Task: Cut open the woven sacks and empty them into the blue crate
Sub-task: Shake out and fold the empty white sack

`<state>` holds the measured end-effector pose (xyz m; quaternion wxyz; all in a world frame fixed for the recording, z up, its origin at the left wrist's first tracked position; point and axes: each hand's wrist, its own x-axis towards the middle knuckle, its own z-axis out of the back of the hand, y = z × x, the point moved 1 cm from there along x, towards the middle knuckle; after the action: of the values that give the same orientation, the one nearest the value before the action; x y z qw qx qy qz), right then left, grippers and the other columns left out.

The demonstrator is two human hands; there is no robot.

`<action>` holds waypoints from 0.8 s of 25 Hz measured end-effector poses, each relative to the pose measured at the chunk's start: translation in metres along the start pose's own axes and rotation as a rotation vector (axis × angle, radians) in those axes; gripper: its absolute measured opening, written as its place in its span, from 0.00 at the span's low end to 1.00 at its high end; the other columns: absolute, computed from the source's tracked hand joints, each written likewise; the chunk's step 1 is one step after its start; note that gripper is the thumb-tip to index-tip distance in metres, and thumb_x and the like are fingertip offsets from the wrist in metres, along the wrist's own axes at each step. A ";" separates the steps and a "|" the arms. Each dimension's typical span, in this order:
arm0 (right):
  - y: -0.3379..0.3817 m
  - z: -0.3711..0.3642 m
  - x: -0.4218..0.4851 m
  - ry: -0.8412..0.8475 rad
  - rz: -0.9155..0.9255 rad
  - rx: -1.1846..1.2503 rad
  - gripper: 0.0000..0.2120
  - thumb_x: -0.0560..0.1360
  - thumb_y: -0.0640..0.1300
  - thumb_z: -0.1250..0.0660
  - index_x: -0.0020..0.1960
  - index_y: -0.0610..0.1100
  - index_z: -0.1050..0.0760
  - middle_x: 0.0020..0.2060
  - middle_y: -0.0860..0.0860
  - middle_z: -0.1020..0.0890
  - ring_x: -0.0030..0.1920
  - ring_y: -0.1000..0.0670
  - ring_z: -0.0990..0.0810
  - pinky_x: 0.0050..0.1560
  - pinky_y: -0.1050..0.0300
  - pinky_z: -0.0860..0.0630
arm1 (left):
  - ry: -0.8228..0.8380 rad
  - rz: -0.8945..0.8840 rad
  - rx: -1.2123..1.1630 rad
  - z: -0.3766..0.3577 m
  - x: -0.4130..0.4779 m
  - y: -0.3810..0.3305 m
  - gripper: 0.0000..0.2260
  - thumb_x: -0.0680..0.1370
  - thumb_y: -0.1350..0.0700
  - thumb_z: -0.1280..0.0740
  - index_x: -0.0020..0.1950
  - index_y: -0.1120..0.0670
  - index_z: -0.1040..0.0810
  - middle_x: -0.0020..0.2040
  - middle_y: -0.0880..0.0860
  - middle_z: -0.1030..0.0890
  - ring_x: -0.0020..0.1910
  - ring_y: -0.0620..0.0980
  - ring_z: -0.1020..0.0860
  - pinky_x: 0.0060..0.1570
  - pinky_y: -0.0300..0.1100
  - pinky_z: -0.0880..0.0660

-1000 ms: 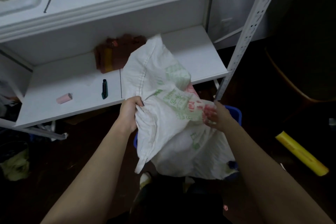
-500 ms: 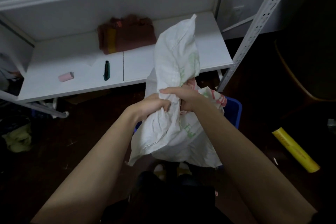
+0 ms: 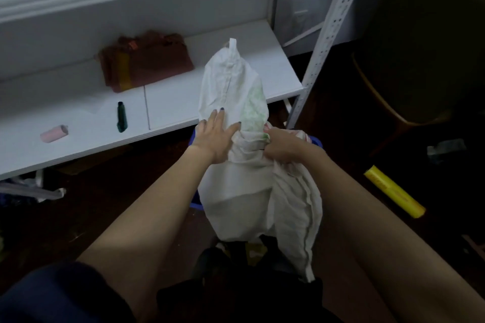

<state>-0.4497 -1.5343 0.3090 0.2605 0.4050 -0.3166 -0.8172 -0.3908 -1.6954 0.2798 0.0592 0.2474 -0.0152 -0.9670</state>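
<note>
One view only: head cam, wide-angle, pitched forward and down along the forearms. Close range: left hand, right hand and sack sit mid-frame. Shelf fills upper left, floor below it.

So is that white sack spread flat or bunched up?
Bunched up: right hand grips the sack gathered at its middle, left hand pressing flat.

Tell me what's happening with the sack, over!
Left hand flat on white sack. Right hand gripping its middle. Blue crate underneath, mostly hidden.
</note>
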 end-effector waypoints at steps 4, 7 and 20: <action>-0.046 0.014 -0.016 0.085 -0.272 0.012 0.19 0.70 0.47 0.27 0.58 0.46 0.26 0.50 0.50 0.22 0.53 0.47 0.23 0.53 0.58 0.25 | -0.021 -0.101 0.206 -0.012 0.014 -0.024 0.16 0.78 0.55 0.40 0.66 0.53 0.34 0.76 0.64 0.53 0.76 0.61 0.56 0.70 0.59 0.51; -0.077 0.014 -0.030 0.010 -0.425 -0.205 0.38 0.63 0.54 0.22 0.67 0.43 0.31 0.60 0.47 0.25 0.61 0.45 0.27 0.60 0.55 0.28 | -0.130 -0.185 0.145 -0.012 0.017 -0.041 0.14 0.80 0.51 0.45 0.59 0.58 0.30 0.60 0.58 0.25 0.65 0.57 0.30 0.69 0.54 0.55; -0.100 -0.045 -0.004 -0.325 -0.591 -0.090 0.19 0.77 0.39 0.40 0.67 0.35 0.33 0.64 0.37 0.29 0.66 0.36 0.32 0.63 0.49 0.32 | 0.332 0.007 -0.109 -0.038 -0.004 -0.027 0.37 0.68 0.34 0.32 0.69 0.54 0.34 0.64 0.52 0.28 0.60 0.54 0.27 0.55 0.47 0.29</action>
<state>-0.4268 -1.4786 0.2166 -0.0236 0.3319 -0.1866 -0.9244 -0.3719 -1.6680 0.2471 0.0774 0.4001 0.0465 -0.9120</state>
